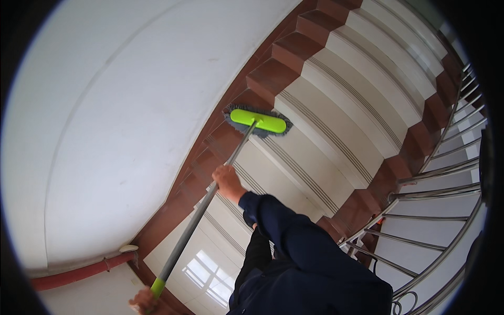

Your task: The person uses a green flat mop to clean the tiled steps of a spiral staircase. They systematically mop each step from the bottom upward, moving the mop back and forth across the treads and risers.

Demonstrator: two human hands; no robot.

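A dust mop with a bright green plastic head (271,123) and a grey fringed pad (232,122) lies across a stair, close to the wall side. Its fringe spans the brown tiled border and the cream tread. From the head, the grey metal pole (189,228) slants down to the lower left. Midway along it, my right hand (228,182) wraps the pole, the arm in a dark blue sleeve. My left hand (143,301) grips the pole's green end, partly cut off by the picture's lower edge.
Cream stairs (334,114) with dark grooved strips climb to the upper right. A white wall (130,118) borders them on the left, a stainless steel railing (429,193) on the right. At lower left runs a red pipe (82,273). The shiny landing floor (189,252) reflects a window.
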